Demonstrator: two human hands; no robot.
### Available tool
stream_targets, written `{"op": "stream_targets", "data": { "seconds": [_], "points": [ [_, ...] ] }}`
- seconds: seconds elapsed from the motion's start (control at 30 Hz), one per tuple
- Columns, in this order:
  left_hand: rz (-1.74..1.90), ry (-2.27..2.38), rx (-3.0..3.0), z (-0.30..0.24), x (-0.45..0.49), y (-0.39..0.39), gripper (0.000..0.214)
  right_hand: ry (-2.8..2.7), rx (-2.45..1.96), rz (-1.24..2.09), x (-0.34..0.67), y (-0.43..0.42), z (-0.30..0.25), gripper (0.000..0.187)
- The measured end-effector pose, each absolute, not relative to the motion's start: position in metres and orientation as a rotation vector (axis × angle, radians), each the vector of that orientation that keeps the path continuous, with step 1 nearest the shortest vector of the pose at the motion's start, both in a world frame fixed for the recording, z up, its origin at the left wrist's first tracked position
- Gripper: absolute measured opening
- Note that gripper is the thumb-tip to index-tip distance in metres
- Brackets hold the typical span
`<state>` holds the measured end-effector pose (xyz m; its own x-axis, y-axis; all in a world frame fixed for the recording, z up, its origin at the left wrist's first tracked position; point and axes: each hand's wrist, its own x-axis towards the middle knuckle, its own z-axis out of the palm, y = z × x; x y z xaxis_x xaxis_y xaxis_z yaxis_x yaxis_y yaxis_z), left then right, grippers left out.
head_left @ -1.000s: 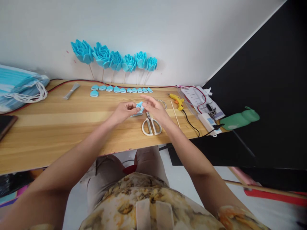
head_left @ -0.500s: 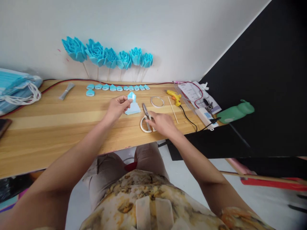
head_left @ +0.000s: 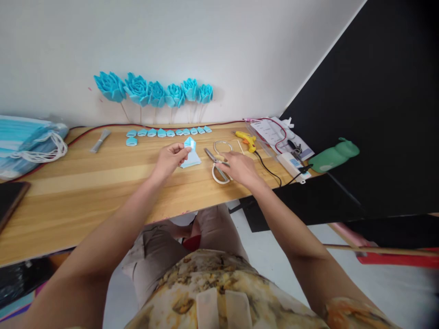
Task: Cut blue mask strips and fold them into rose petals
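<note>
Table [head_left: 85, 189] | flowers [head_left: 157, 94] | left hand [head_left: 170, 158] pinching blue piece [head_left: 190, 143] | right hand [head_left: 243, 169] at scissors [head_left: 210, 155], grip unclear

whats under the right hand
Partly under the right hand are the scissors: the blades and one handle loop show, the other loop is mostly covered. The stick shows its upper end beyond the hand; its lower part is hidden.

Soft, Even Light; Stretched Edges

Diffuse, fairly bright light covers the tabletop [head_left: 85, 196] around the fingers [head_left: 179, 148]; its source cannot be told. The paper [head_left: 190, 143] between them shows a near-white patch. Beyond them, the flowers [head_left: 174, 95] cast a faint shadow on the pale wall [head_left: 247, 55]. Far right of them, the panel [head_left: 394, 114] sinks to black. Nearer the wearer, wide-angle stretch swells the arms [head_left: 295, 228]; the floor [head_left: 384, 288] smears.
</note>
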<state>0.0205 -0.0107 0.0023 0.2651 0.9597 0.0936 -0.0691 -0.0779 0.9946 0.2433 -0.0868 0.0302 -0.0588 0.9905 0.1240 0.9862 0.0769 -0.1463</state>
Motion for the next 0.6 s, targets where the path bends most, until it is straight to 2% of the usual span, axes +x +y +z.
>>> {"op": "stream_targets", "data": {
  "seconds": [0.17,0.23,0.4,0.6],
  "points": [
    [1.052,0.873,1.403,0.002,0.021,-0.013,0.034,-1.845,-1.506,0.542,0.217,-0.058,0.032,0.036],
    [1.051,0.867,1.413,0.003,0.020,-0.012,0.034,-1.791,-1.448,0.613,0.209,-0.049,0.030,0.037],
    [1.015,0.814,1.482,0.004,0.021,-0.016,0.031,-1.884,-1.606,0.261,0.221,-0.056,0.026,0.030],
    [0.671,0.418,2.078,-0.009,0.047,-0.052,0.018,-1.926,-2.066,-0.122,0.265,-0.087,0.006,0.030]
  ]
}}
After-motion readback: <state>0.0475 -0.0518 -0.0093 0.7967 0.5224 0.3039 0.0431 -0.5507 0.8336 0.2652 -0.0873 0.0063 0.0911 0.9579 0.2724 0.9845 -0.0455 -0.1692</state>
